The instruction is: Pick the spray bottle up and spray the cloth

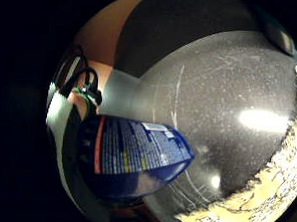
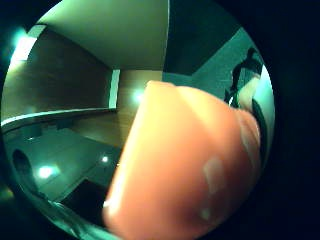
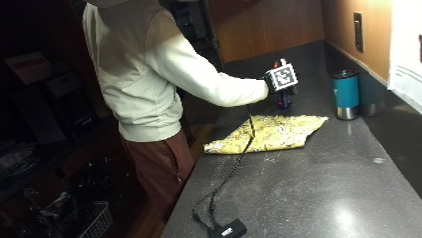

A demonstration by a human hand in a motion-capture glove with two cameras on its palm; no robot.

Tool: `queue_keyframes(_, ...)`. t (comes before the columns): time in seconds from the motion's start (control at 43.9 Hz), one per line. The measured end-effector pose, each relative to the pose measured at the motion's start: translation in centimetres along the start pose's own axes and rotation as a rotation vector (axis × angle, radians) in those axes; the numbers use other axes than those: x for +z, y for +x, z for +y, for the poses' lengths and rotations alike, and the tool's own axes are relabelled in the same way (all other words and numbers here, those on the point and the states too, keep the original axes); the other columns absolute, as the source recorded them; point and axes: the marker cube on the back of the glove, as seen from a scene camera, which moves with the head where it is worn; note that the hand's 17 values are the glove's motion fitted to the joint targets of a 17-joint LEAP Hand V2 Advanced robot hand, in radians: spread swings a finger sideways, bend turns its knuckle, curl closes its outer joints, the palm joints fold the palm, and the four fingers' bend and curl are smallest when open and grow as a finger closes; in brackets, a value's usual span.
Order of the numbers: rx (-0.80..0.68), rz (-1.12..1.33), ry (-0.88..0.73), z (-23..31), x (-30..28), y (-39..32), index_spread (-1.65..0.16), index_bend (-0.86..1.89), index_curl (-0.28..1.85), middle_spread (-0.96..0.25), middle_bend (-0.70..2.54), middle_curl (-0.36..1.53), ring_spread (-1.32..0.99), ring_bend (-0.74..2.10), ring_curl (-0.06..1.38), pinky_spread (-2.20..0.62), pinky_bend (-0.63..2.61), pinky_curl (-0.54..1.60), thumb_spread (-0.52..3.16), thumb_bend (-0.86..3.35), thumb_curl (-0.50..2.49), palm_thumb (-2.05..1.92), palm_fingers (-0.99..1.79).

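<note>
In the outside view a person stands at a dark counter [image 3: 316, 188], and the gloved right hand [image 3: 272, 82] grips the top of a spray bottle [image 3: 284, 100] just behind the cloth. The cloth [image 3: 267, 133], yellow and patterned, lies crumpled flat on the counter. The little finger side palm view shows the bottle's blue body with a printed label [image 1: 131, 152] close under the palm, and the cloth [image 1: 264, 197] on the counter beyond it. Whether the bottle's base touches the counter cannot be told. A large orange rounded shape [image 2: 185, 165] fills the thumb side palm view; what it is stays unclear.
A teal tumbler [image 3: 344, 94] stands on the counter to the right of the bottle, near the back wall. A black cable runs from the hand to a small black box [image 3: 229, 229] at the counter's near end. The person's side of the counter is its edge.
</note>
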Motion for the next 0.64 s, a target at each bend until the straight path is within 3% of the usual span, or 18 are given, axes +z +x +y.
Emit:
queue_keyframes(0.091, -0.021, -0.08, 0.051, -1.4, -0.9, -1.5, -0.19, 0.15, 0.47, -0.11, 0.36, 0.43, -0.16, 0.41, 0.4, -0.17, 0.44, 0.39, 0.32, -0.04, 0.72, 0.98, 1.01)
queue_keyframes(0.182, -0.033, -0.016, -0.167, 1.8, -1.8, -0.6, -0.26, 0.07, 0.44, -0.1, 0.27, 0.41, -0.13, 0.33, 0.41, -0.09, 0.44, 0.43, 0.52, -0.08, 0.67, 0.87, 0.5)
queue_keyframes(0.228, -0.04, -0.011, -0.218, 2.9, -2.3, -0.5, -0.28, 0.02, 0.41, -0.08, 0.22, 0.4, -0.12, 0.34, 0.41, -0.05, 0.48, 0.44, 0.58, -0.08, 0.64, 0.82, 0.37)
queue_keyframes(0.637, -0.139, 0.11, -0.201, 6.3, -6.2, -3.5, -0.36, 0.1, 0.24, -0.03, 0.19, 0.35, -0.05, 0.38, 0.35, 0.11, 0.53, 0.38, 0.82, -0.04, 0.49, 0.67, 0.22)
